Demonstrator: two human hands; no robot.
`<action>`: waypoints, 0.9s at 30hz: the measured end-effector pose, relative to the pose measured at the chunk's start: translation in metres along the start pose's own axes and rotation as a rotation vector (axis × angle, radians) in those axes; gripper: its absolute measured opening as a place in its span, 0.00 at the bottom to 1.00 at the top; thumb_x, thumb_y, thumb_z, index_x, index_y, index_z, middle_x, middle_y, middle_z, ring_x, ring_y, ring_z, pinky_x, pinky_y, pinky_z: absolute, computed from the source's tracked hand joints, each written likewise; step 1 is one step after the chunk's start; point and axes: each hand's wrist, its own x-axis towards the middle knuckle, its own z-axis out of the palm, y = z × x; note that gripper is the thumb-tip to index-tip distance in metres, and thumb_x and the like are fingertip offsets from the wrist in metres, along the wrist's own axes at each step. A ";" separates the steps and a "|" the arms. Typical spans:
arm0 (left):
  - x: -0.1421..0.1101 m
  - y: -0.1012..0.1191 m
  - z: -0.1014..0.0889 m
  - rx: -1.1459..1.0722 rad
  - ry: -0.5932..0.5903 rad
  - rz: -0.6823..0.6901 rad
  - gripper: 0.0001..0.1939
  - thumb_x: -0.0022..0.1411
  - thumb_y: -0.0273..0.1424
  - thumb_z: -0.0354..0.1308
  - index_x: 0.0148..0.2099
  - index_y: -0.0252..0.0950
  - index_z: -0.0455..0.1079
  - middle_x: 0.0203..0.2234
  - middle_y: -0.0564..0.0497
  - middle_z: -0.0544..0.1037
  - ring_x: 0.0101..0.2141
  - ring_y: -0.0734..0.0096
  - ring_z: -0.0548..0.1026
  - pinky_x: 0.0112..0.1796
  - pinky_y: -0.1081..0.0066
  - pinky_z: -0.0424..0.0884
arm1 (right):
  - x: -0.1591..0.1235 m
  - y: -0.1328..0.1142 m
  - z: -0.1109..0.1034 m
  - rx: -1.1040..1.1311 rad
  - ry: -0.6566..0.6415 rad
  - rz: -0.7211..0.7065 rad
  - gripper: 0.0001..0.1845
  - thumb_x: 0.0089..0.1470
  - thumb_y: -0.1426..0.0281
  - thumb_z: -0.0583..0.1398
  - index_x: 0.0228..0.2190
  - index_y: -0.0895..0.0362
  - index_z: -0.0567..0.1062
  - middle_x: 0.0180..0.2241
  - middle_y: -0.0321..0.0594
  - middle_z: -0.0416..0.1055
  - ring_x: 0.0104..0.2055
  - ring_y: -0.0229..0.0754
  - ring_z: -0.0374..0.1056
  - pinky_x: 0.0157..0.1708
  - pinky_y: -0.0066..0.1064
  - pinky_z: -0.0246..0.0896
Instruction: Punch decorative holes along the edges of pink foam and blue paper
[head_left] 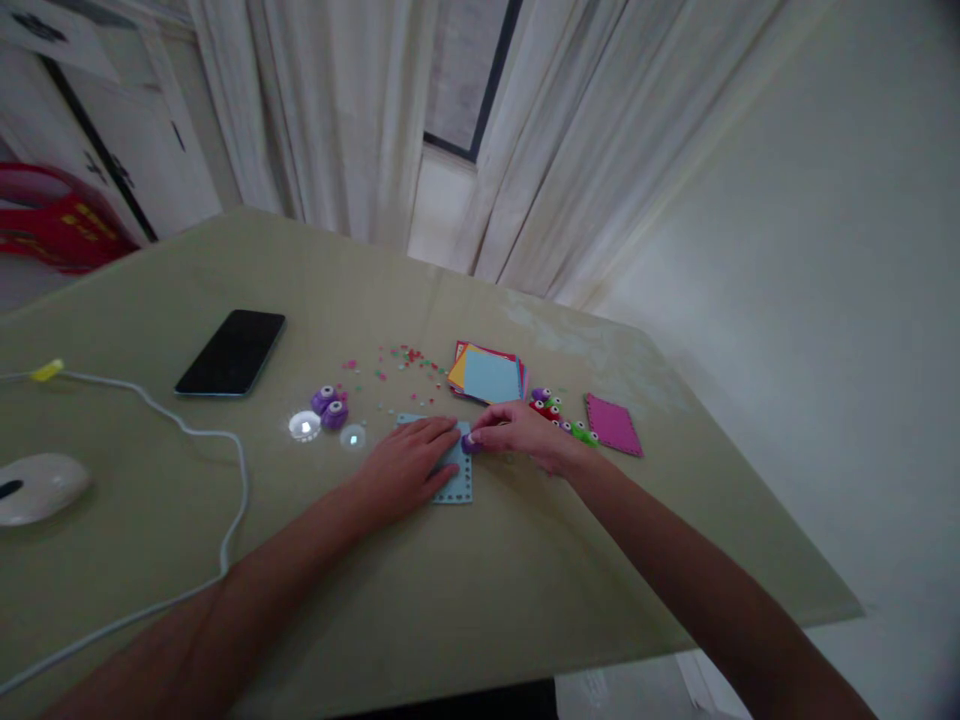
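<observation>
A light blue card [455, 490] with small holes along its edges lies on the table in front of me. My left hand [411, 460] rests flat on it, fingers stretched out, covering much of its left part. At the card's right edge, my right hand [514, 430] pinches a small purple hole punch [470, 443], which is partly hidden by the fingers. Just beyond that hand sits a cluster of red, green and purple punches [555, 410] with round eyes. To the left of my left hand stand purple punches [330, 408] of the same look.
Past my hands lies a stack of coloured cards [491, 375]; a pink card [615, 425] with edge holes is on the right. Paper bits [412, 356] are scattered behind. Clear round pieces [305, 426], a black phone [232, 352], a white cable [241, 480] and a mouse [43, 488] are leftward.
</observation>
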 end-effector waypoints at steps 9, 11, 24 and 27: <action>-0.001 0.001 0.000 -0.007 0.018 -0.001 0.24 0.76 0.37 0.57 0.69 0.34 0.70 0.67 0.38 0.74 0.65 0.48 0.73 0.65 0.49 0.69 | -0.002 -0.004 0.005 0.200 0.013 0.069 0.07 0.49 0.73 0.75 0.29 0.59 0.82 0.31 0.36 0.80 0.36 0.37 0.77 0.42 0.29 0.74; -0.001 0.001 -0.001 -0.003 0.009 -0.003 0.25 0.76 0.37 0.57 0.69 0.33 0.70 0.67 0.37 0.74 0.65 0.48 0.73 0.65 0.49 0.69 | -0.002 -0.004 0.006 0.216 0.019 0.069 0.08 0.49 0.73 0.75 0.29 0.59 0.82 0.31 0.36 0.80 0.36 0.37 0.77 0.43 0.29 0.74; -0.001 0.000 0.000 0.000 0.014 0.001 0.24 0.75 0.37 0.58 0.68 0.34 0.71 0.66 0.38 0.75 0.64 0.49 0.73 0.64 0.49 0.69 | 0.000 -0.009 0.006 0.142 0.000 0.083 0.08 0.52 0.74 0.74 0.30 0.59 0.81 0.30 0.35 0.80 0.33 0.35 0.76 0.39 0.26 0.73; -0.001 0.000 -0.001 -0.003 0.006 0.003 0.24 0.75 0.36 0.57 0.68 0.33 0.70 0.66 0.38 0.75 0.64 0.49 0.73 0.64 0.49 0.70 | 0.001 -0.014 0.003 0.000 -0.012 0.099 0.11 0.52 0.70 0.75 0.28 0.59 0.78 0.27 0.33 0.77 0.28 0.34 0.72 0.32 0.25 0.71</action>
